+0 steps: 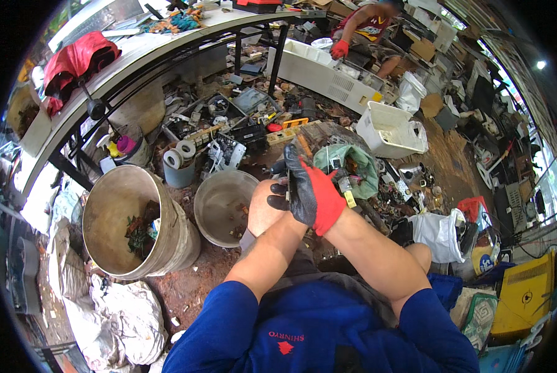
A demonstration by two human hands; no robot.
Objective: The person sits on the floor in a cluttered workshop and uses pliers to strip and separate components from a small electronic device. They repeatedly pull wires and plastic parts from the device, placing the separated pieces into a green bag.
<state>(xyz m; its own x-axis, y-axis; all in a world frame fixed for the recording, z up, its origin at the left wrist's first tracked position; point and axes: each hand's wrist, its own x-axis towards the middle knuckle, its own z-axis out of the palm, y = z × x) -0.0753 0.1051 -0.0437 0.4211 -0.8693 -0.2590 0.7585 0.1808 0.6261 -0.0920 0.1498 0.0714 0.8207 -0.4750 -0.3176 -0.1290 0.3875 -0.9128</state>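
Note:
My two gloved hands are together in front of my knees. My right hand, in a red glove with black on the palm and fingers, is closed and covers much of my left hand. Of the left one, black curled fingertips show beside my bare knee. A thin dark edge shows between the hands; what it belongs to is hidden. Just right of them stands a green sack with mixed scrap at its mouth. To the left is a grey round tub with small bits at its bottom.
A large stained bucket stands at left by white sacks. A white bin and a long white appliance casing lie ahead. Another person with a red glove works beyond. A table spans the far left; scrap covers the floor.

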